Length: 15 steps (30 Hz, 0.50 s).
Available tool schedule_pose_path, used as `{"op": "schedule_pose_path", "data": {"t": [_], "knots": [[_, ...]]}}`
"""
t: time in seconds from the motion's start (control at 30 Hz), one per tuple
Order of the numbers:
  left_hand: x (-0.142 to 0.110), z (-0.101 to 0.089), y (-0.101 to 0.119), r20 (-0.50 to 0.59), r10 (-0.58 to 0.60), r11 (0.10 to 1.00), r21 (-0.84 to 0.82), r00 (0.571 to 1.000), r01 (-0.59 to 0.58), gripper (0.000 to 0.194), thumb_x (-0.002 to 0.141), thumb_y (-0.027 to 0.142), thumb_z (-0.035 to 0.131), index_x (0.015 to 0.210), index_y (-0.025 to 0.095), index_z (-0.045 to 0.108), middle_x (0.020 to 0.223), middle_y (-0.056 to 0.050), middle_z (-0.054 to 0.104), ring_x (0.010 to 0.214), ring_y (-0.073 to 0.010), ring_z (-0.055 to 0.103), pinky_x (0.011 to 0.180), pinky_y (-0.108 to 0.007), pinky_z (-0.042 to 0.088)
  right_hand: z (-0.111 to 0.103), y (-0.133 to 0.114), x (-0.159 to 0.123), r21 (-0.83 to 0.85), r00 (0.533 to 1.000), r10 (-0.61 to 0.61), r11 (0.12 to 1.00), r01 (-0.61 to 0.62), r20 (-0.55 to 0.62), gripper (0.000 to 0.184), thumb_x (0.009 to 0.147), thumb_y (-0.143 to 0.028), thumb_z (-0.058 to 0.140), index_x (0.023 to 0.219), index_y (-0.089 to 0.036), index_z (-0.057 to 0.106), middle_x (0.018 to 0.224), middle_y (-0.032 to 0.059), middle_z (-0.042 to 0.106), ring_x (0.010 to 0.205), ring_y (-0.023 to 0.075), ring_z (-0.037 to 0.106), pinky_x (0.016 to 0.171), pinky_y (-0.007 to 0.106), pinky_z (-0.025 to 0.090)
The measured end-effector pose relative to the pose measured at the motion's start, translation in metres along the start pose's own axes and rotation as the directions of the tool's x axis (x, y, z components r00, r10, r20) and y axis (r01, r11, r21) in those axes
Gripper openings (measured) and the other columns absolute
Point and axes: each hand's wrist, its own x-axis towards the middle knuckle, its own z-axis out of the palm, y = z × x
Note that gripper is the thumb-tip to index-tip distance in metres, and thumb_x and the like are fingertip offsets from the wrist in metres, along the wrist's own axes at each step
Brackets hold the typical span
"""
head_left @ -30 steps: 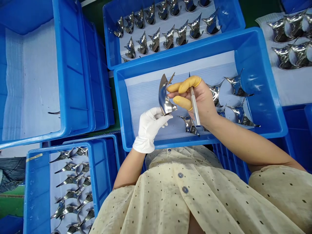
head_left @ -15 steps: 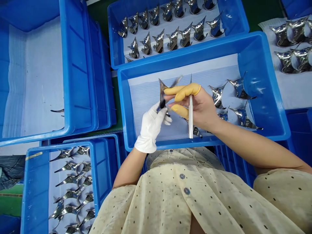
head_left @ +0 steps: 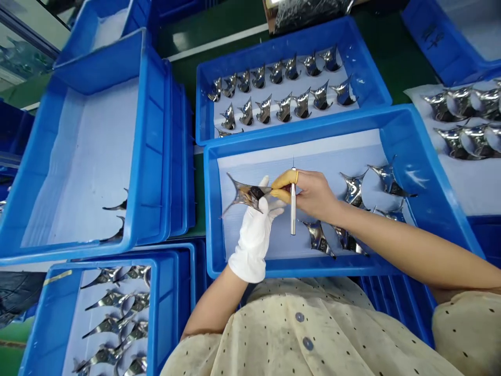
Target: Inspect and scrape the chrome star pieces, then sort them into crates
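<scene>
Pinching a polished metal piece [head_left: 247, 195] mid-frame, left hand [head_left: 255, 227] and right hand [head_left: 316, 196] were nearly closed, the latter clasping a needle-tipped tool [head_left: 293, 211].

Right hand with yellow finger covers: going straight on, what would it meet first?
Likely the shiny, pointed metal piece in the white-gloved left hand; it seems to touch the right hand, but depth is unclear.

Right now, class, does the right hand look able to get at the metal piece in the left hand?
Probably yes: the right hand has fingertips at the metal piece, nothing visible between, though that hand holds a slim tool.
</scene>
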Motion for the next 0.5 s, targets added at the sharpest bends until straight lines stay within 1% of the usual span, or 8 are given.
{"op": "schedule_pose_path", "data": {"t": [0.07,0.13,0.2,0.23,0.3,0.33,0.4,0.5], "knots": [[-0.001,-0.001,-0.001,0.001,-0.032,0.999,0.042,0.999,0.032,0.067,0.081,0.06,0.095,0.136,0.026,0.075,0.137,-0.009,0.076,0.091,-0.0162,0.075,0.09,-0.031,0.062,-0.017,0.01,0.02,-0.036,1.0,0.027,0.999,-0.027,0.005,0.006,0.095,-0.021,0.077,0.089,-0.022,0.074,0.083,0.0003,0.079,0.068,0.0137,0.068,0.065,0.027,0.053],[-0.002,-0.004,-0.002,0.015,-0.108,0.993,0.059,0.994,0.107,0.068,0.08,0.056,0.097,0.137,0.027,0.074,0.138,-0.01,0.076,0.088,-0.0145,0.075,0.09,-0.03,0.061,-0.04,0.027,0.048,-0.117,0.998,0.062,0.991,-0.065,-0.029,0.006,0.091,-0.02,0.077,0.087,-0.023,0.074,0.084,0.0002,0.079,0.069,0.0148,0.068,0.067,0.03,0.053],[-0.003,-0.005,-0.003,0.008,-0.192,0.98,0.048,0.981,0.191,0.065,0.082,0.051,0.096,0.138,0.027,0.075,0.136,-0.01,0.077,0.088,-0.0137,0.074,0.091,-0.03,0.06,-0.068,0.054,0.084,-0.241,0.992,0.094,0.964,-0.112,-0.083,0.007,0.088,-0.023,0.08,0.086,-0.025,0.074,0.082,0.001,0.078,0.069,0.0166,0.066,0.068,0.033,0.054],[-0.003,-0.006,-0.004,-0.006,-0.23,0.973,0.033,0.973,0.23,0.062,0.083,0.05,0.096,0.136,0.026,0.076,0.134,-0.01,0.077,0.087,-0.0135,0.074,0.091,-0.03,0.06,-0.081,0.071,0.103,-0.314,0.991,0.109,0.941,-0.13,-0.081,0.007,0.087,-0.024,0.081,0.085,-0.025,0.074,0.08,0.0017,0.077,0.068,0.0175,0.065,0.068,0.034,0.053],[-0.002,-0.007,-0.006,-0.038,-0.29,0.957,-0.004,0.956,0.29,0.056,0.083,0.049,0.096,0.13,0.024,0.08,0.129,-0.01,0.077,0.085,-0.0132,0.072,0.088,-0.029,0.06,-0.101,0.105,0.139,-0.484,0.984,0.168,0.857,-0.176,-0.06,0.011,0.081,-0.023,0.083,0.081,-0.025,0.073,0.073,0.0026,0.074,0.068,0.0213,0.065,0.068,0.038,0.053],[-0.001,-0.008,-0.006,-0.053,-0.311,0.95,-0.021,0.949,0.31,0.055,0.081,0.049,0.097,0.127,0.023,0.081,0.127,-0.01,0.077,0.084,-0.0132,0.072,0.087,-0.029,0.06,-0.108,0.121,0.154,-0.548,0.98,0.196,0.817,-0.179,-0.028,0.011,0.08,-0.022,0.083,0.08,-0.026,0.072,0.073,0.0034,0.073,0.069,0.0236,0.065,0.069,0.04,0.053],[0.001,-0.008,-0.006,-0.091,-0.33,0.944,-0.043,0.939,0.328,0.056,0.079,0.049,0.1,0.125,0.023,0.082,0.124,-0.01,0.077,0.084,-0.013,0.071,0.085,-0.028,0.06,-0.112,0.148,0.176,-0.642,0.959,0.272,0.75,-0.159,0.08,0.01,0.079,-0.019,0.082,0.079,-0.025,0.073,0.071,0.004,0.072,0.071,0.0265,0.066,0.07,0.041,0.053],[0.005,-0.009,-0.005,-0.153,-0.347,0.938,-0.05,0.925,0.344,0.057,0.079,0.05,0.1,0.125,0.023,0.082,0.124,-0.009,0.076,0.084,-0.0128,0.071,0.085,-0.028,0.06,-0.102,0.168,0.19,-0.721,0.898,0.387,0.681,-0.127,0.208,0.012,0.077,-0.013,0.079,0.086,-0.02,0.078,0.072,0.0035,0.071,0.08,0.0268,0.07,0.074,0.037,0.053]]}}
